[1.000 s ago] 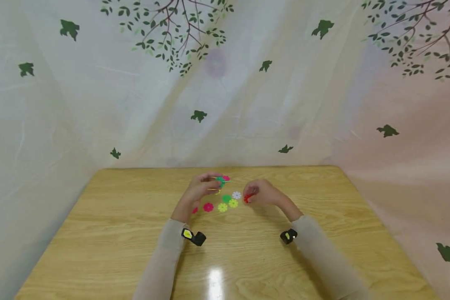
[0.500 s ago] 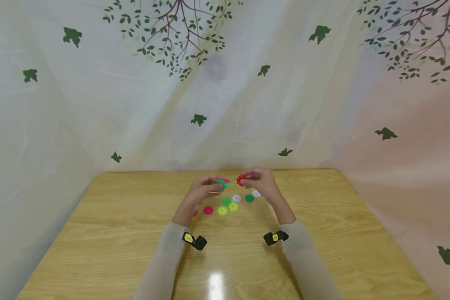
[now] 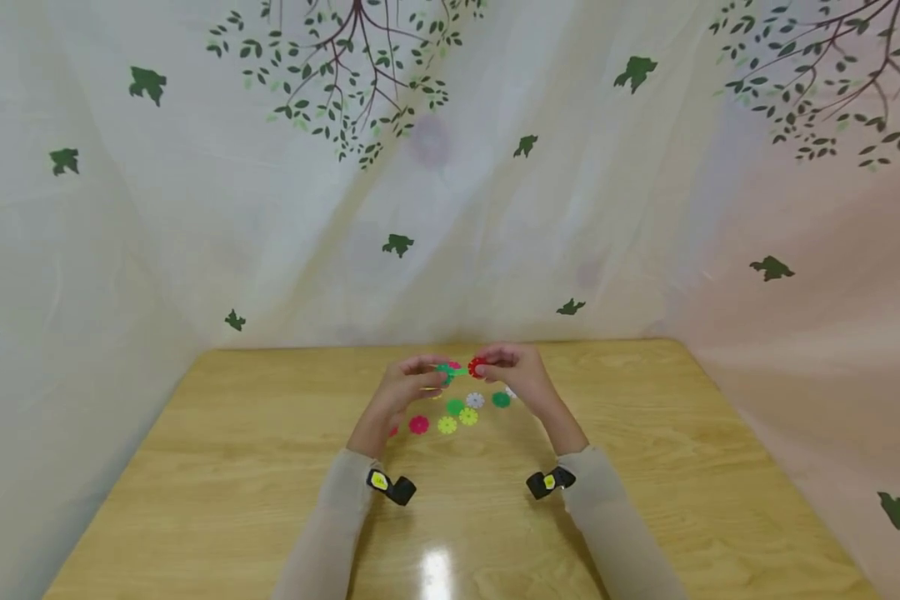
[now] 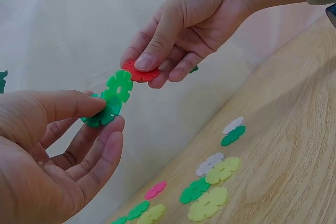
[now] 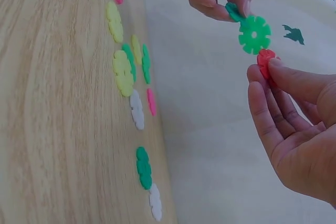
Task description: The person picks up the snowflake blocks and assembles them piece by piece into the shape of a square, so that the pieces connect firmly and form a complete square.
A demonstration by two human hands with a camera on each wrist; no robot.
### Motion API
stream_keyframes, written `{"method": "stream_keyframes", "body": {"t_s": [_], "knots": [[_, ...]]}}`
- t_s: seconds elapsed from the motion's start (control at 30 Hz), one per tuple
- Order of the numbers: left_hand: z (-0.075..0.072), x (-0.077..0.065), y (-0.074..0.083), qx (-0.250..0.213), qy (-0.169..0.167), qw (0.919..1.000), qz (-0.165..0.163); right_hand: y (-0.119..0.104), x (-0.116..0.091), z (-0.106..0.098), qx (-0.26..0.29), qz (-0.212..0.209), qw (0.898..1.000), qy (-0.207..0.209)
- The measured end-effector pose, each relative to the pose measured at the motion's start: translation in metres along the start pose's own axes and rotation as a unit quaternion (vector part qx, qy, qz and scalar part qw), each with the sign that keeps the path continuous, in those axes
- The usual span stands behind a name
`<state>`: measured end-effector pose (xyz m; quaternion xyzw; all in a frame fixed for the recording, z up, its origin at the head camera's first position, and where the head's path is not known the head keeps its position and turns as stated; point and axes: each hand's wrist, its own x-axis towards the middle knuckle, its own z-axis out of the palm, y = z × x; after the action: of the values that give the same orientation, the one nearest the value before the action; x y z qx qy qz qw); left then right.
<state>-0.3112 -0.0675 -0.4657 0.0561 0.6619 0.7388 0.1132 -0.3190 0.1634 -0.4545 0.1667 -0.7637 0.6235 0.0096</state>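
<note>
Pale, branch-printed cloth [image 3: 270, 208] is hanging behind a wood-grain table [image 3: 255, 517]. Above the tabletop, the left hand [image 3: 403, 390] is pinching a dark green disc [image 4: 108, 112] between thumb and fingers, and a light green disc [image 4: 119, 85] is projecting from it. The right hand [image 3: 521, 373] is pinching a red disc [image 4: 140, 72], its rim meeting the light green edge; whether their notches are interlocking cannot be told. Yellow discs [image 4: 209, 204], white discs [image 4: 210, 164], green discs [image 4: 232, 136] and pink discs [image 4: 156, 189] are lying on the table below.
</note>
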Motion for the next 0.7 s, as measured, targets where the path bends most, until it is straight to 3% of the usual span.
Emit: {"method": "stream_keyframes", "body": {"t_s": [0.4, 0.7], "knots": [[-0.0002, -0.0004, -0.0033, 0.004, 0.006, 1.0000, 0.000, -0.0029, -0.0020, 0.0017, -0.018, -0.005, 1.000, -0.018], [-0.0020, -0.0022, -0.0037, 0.012, -0.001, 0.9999, 0.007, -0.0007, -0.0045, 0.0067, 0.015, -0.016, 1.000, 0.019]]}}
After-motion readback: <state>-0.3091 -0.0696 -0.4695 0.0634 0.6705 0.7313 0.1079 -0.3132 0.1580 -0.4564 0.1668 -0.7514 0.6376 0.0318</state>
